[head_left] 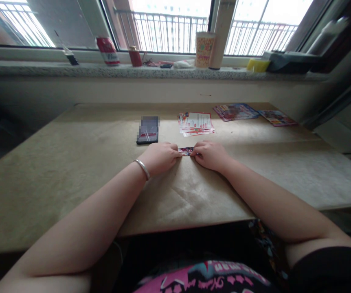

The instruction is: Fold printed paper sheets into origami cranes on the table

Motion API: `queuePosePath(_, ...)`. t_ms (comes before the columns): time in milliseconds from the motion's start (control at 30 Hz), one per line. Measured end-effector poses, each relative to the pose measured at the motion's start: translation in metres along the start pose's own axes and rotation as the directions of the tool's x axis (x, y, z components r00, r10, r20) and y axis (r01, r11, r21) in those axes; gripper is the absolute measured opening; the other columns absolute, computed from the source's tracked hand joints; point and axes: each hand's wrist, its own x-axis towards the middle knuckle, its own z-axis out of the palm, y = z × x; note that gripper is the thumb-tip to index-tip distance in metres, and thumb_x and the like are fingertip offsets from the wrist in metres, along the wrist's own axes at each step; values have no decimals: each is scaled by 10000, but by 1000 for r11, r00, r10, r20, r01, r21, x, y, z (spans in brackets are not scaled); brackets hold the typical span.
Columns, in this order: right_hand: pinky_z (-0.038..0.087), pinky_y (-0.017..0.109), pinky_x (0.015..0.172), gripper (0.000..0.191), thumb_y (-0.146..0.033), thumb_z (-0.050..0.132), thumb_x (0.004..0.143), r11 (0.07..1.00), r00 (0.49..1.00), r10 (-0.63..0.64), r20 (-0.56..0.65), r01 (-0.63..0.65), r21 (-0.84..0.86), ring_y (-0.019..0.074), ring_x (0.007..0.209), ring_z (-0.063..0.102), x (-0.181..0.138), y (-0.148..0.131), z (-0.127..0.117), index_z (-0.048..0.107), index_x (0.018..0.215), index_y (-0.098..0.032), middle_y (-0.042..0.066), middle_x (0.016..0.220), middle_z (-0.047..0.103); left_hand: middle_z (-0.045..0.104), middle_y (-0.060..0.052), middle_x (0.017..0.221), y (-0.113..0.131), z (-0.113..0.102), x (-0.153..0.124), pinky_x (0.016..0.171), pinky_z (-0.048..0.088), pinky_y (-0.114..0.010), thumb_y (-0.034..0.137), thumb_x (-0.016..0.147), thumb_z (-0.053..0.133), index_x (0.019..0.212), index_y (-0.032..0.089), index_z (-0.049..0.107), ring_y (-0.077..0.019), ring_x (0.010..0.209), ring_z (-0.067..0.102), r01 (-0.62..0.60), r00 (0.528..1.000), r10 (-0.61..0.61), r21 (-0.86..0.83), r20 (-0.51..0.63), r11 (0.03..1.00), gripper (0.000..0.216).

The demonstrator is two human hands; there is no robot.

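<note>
A small folded strip of colourful printed paper (185, 151) lies on the table between my hands. My left hand (162, 157), with a silver bangle at the wrist, has its fingers closed on the strip's left end. At the right end my right hand (211, 154) pinches it, fingers curled. Parts of the strip are hidden under the fingertips. Just beyond my left hand lies a dark phone (148, 130), its screen partly blurred out. Past my right hand is a loose pile of red-and-white printed sheets (197, 123).
Colourful printed sheets (235, 111) and another small stack (277, 118) lie at the table's (56, 175) far right. On the windowsill (86, 71) stand a red can (107, 51), a red bottle (135, 57), a patterned paper cup (204, 49) and a yellow item (257, 65).
</note>
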Motion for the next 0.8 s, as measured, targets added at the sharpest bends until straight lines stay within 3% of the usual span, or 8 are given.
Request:
queuePosePath(233, 428, 291, 765, 256, -218, 501, 843, 1000, 1000, 20, -3, -20, -2, 205, 958, 589, 0, -2, 1, 738, 939, -235, 53, 995, 688, 662, -65, 973, 11, -3, 2, 699, 470, -290, 205, 870, 469, 1039, 204, 684, -204, 876, 612, 2, 1000, -2, 45, -7, 999, 273)
queuePosePath(367, 432, 293, 769, 260, -220, 498, 841, 1000, 1000, 10, -9, -10, 7, 204, 960, 597, 1, 0, 1, 740, 933, -246, 40, 1001, 691, 655, -56, 972, 15, -2, 1, 652, 452, -282, 231, 903, 448, 1180, 266, 625, -200, 862, 607, 4, 999, -2, 45, -36, 999, 331)
queuePosePath(633, 437, 290, 797, 264, -206, 521, 823, 1000, 1000, 5, 29, -6, 7, 191, 935, 617, 0, 5, -5, 753, 937, -258, 28, 1009, 708, 621, -86, 1007, 19, 5, 6, 649, 442, -301, 188, 886, 453, 1058, 233, 665, -219, 872, 583, 13, 999, -10, 78, -40, 997, 277)
queuePosePath(800, 440, 298, 796, 246, -228, 535, 820, 999, 1000, 6, 18, -7, 47, 194, 925, 618, -1, 9, -4, 762, 905, -273, 24, 980, 707, 622, -80, 1017, 16, 5, 7, 717, 454, -302, 196, 907, 429, 1092, 248, 670, -203, 885, 579, 9, 1000, -8, 36, -27, 999, 308)
